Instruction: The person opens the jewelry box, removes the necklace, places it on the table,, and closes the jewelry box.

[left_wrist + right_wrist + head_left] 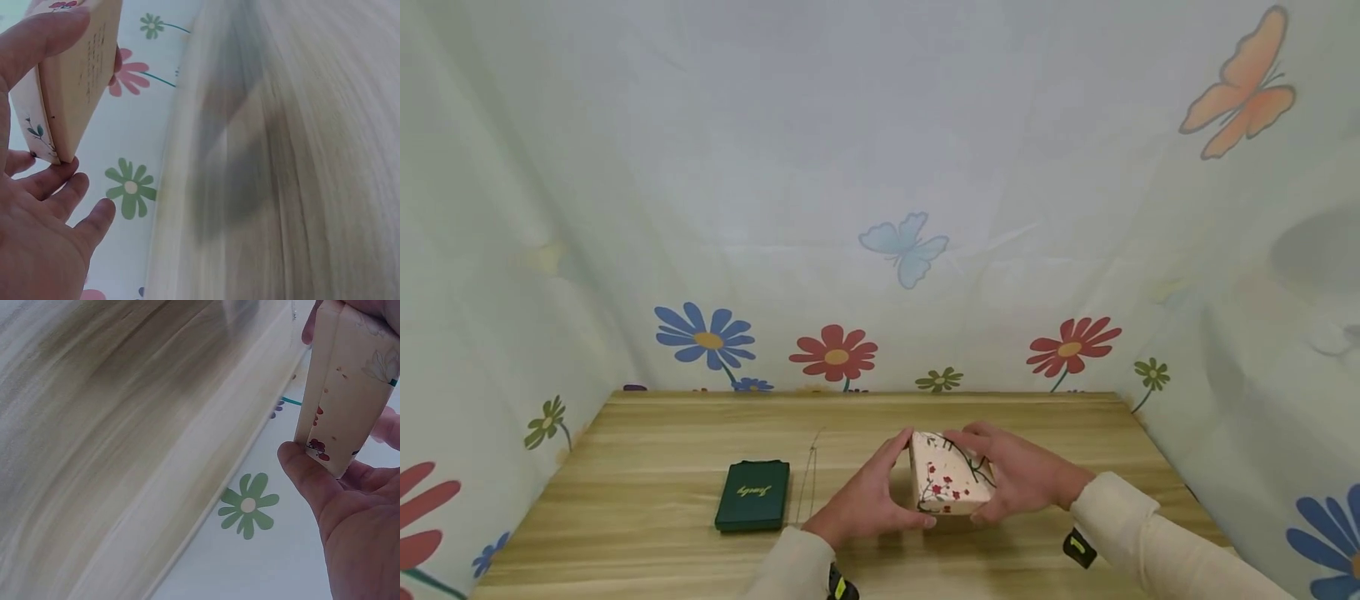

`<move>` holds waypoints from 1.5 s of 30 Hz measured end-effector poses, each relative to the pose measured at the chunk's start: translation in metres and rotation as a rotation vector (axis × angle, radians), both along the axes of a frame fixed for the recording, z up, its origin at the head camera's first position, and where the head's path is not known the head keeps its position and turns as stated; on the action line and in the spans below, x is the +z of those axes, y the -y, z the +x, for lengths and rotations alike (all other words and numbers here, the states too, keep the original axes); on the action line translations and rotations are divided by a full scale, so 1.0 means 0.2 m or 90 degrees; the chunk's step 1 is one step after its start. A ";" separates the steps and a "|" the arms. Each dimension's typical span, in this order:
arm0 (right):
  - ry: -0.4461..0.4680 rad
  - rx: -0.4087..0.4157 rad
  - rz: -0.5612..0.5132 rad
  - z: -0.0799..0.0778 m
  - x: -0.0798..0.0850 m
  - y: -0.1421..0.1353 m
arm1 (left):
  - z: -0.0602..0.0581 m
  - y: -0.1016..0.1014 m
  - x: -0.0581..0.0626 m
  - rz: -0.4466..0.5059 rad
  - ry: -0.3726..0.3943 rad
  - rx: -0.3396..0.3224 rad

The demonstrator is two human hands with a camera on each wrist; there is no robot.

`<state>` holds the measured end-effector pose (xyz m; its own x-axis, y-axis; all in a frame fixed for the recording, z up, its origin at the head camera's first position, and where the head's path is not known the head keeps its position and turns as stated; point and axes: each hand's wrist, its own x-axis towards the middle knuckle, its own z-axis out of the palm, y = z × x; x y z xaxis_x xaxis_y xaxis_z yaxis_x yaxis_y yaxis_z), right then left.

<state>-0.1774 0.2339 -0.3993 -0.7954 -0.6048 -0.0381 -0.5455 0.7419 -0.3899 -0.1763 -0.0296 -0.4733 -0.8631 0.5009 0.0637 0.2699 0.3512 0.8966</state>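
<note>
Both hands hold a small cream box printed with red blossoms and dark branches. It is raised off the table, its shadow beneath it. My left hand grips its left side between thumb and fingers. On the opposite side my right hand holds it the same way. Small printed text shows on one face of the box in the left wrist view. A seam runs close along one edge of the box in the right wrist view.
A dark green case with gold lettering lies on the wood-grain table, left of the hands. Between them lies a thin chain. Behind the table hangs a white curtain with printed flowers and butterflies.
</note>
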 end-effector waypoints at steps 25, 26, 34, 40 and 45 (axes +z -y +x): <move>-0.019 0.003 0.019 0.03 0.16 0.08 | 0.06 0.05 0.13 0.046 -0.020 0.036; -0.021 0.006 0.020 0.03 0.17 0.08 | 0.06 0.05 0.14 0.051 -0.020 0.038; -0.012 0.012 0.006 0.04 0.19 0.10 | 0.07 0.08 0.13 0.084 -0.003 0.058; -0.050 0.023 0.009 0.06 0.19 0.12 | 0.08 0.10 0.14 0.093 -0.003 0.066; -0.060 0.029 -0.002 0.06 0.20 0.13 | 0.08 0.11 0.14 0.106 -0.004 0.061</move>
